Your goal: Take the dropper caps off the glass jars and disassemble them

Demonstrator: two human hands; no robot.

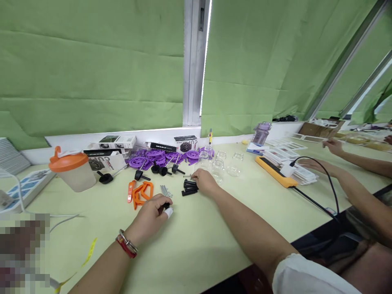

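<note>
My left hand (151, 214) is closed around a small black plastic part (165, 206), with white tape on the thumb. My right hand (205, 182) reaches over the table with its fingers pinched down beside several small metal springs (187, 176); what lies between the fingertips is hidden. Just below those fingers are several black plastic rods (190, 187). Between the hands lies a bunch of silver screws (165, 190). Orange plastic frames (142, 195) rest left of the screws, and black knobs with metal shafts (165, 170) lie behind them.
Purple plastic parts (154, 158) are heaped at the back beside cup holder boxes (105, 160). Clear glass jars (234, 165) stand right of them. An orange-lidded container (76, 173) is at left. An orange power strip (272, 171) with cables and co-workers' hands (318, 165) are at right.
</note>
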